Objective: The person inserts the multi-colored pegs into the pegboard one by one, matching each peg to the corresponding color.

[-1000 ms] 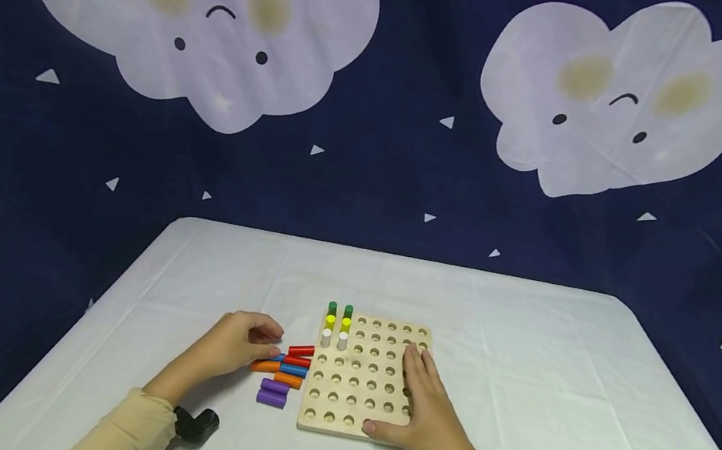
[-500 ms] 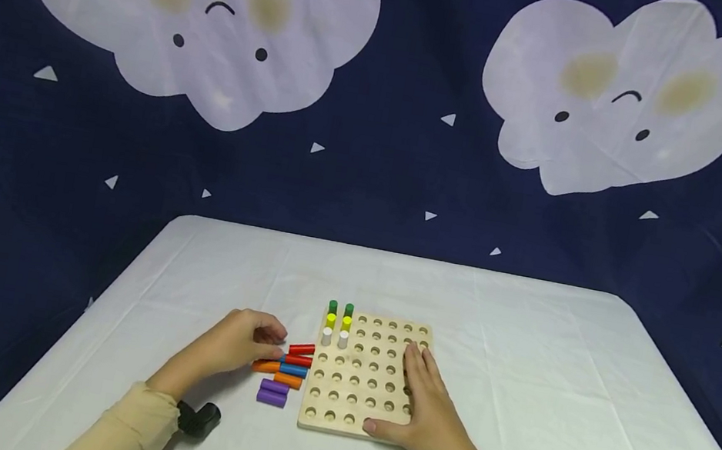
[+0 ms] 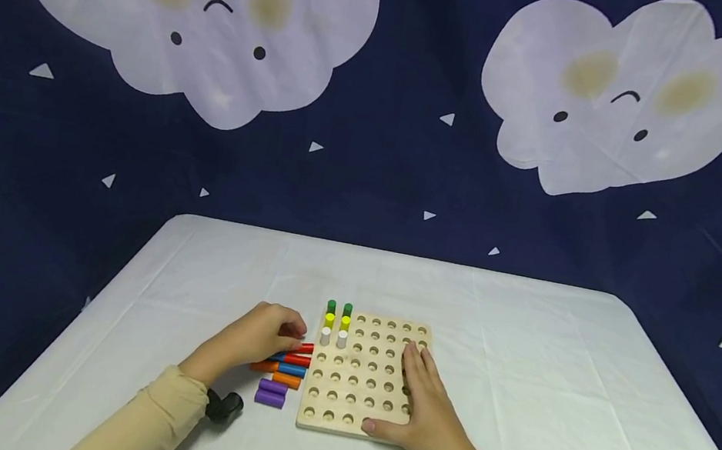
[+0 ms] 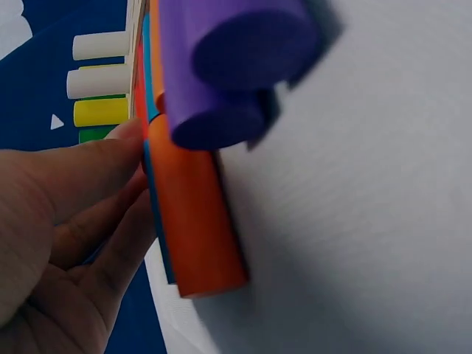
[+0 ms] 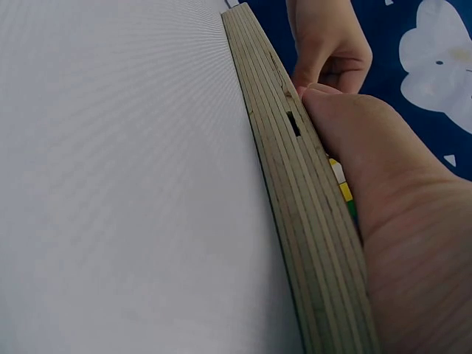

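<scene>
My left hand (image 3: 264, 333) is at the loose pegs left of the board, its thumb and fingertips pinching the left end of the upper red peg (image 3: 304, 348). In the left wrist view, a sliver of red shows between thumb and fingers; an orange peg (image 4: 195, 214) lies beside them. My right hand (image 3: 427, 415) rests with extended fingers on the right part of the wooden pegboard (image 3: 338, 425), thumb near its front edge. Green, yellow and white pegs (image 3: 341, 339) stand in pairs at the board's far left corner.
Another red peg (image 3: 297, 361), blue pegs (image 3: 292, 370), orange pegs (image 3: 286, 381) and two purple pegs (image 3: 269, 399) lie close together on the white tabletop (image 3: 550, 409). Behind the table hangs a dark blue cloth (image 3: 381, 181) with clouds on it.
The left hand has moved right and slightly away from me, from beside the blue peg to the upper red peg. The right hand and the board stay put.
</scene>
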Tool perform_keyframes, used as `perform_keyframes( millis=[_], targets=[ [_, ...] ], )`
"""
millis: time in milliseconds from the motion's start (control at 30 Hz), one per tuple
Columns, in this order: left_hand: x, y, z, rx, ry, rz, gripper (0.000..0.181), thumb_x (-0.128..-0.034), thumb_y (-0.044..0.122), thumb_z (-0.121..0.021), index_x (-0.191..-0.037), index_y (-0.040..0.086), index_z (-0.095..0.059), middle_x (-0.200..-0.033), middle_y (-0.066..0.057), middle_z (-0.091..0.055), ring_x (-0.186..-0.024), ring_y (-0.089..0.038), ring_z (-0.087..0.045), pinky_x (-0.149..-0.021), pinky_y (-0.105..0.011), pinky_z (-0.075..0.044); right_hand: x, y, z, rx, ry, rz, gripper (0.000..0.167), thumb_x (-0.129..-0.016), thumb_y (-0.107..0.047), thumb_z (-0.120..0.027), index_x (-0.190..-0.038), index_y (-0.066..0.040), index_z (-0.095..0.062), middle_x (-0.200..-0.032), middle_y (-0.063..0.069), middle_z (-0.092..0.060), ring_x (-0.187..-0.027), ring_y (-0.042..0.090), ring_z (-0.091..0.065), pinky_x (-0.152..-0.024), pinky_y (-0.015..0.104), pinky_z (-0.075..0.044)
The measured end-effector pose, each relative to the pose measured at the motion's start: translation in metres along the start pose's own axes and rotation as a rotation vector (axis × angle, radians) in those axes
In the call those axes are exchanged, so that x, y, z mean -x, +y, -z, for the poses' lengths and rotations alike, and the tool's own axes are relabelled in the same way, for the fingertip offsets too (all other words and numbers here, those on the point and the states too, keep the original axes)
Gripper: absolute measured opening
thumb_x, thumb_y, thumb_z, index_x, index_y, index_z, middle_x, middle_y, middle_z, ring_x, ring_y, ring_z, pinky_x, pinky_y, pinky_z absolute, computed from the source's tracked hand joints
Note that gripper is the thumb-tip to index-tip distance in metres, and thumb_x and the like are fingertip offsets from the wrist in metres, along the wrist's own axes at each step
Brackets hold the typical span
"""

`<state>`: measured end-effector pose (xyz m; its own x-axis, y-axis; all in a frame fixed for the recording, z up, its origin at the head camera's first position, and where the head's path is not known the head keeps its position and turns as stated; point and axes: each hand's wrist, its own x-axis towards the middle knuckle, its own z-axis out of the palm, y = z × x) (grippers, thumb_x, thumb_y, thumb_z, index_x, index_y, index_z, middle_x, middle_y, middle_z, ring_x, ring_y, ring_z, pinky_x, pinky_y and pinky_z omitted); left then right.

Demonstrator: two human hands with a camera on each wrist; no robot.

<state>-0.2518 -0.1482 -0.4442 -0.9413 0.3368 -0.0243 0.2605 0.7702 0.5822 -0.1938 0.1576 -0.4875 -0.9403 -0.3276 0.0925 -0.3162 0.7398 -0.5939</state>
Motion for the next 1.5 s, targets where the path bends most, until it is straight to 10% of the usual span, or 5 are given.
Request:
perform_keyframes(
  millis=[1000, 1500],
  targets=[
    [-0.0053, 0.0012, -0.0014, -0.168, 0.009, -0.099, 0.008, -0.0867, 0.007, -0.075, -0.095, 0.006, -0.074, -0.089, -0.002, -0.069, -0.082, -0.013, -0.061, -0.082, -0.036, -0.056, 0.0001, -0.0007, 0.0003, 0.0, 0.001, 0.001, 0.134, -0.064, -0.078, -0.073, -0.159, -0.008, -0.01, -0.168, 0.006, -0.008, -0.155, 0.035, 0.0, -0.117, 0.065, -0.015],
    [-0.0067, 0.0071, 0.0076, 0.084, 0.154, -0.002, 0.011, -0.0884, 0.013, -0.075, -0.095, 0.016, -0.066, -0.085, 0.006, -0.066, -0.078, -0.01, -0.057, -0.078, -0.029, -0.052, 0.0006, -0.0012, 0.0011, 0.002, -0.01, -0.011, 0.134, -0.064, -0.078, -0.073, -0.159, -0.008, -0.01, -0.168, 0.006, -0.008, -0.155, 0.034, 0.0, -0.118, 0.064, -0.015]
  ],
)
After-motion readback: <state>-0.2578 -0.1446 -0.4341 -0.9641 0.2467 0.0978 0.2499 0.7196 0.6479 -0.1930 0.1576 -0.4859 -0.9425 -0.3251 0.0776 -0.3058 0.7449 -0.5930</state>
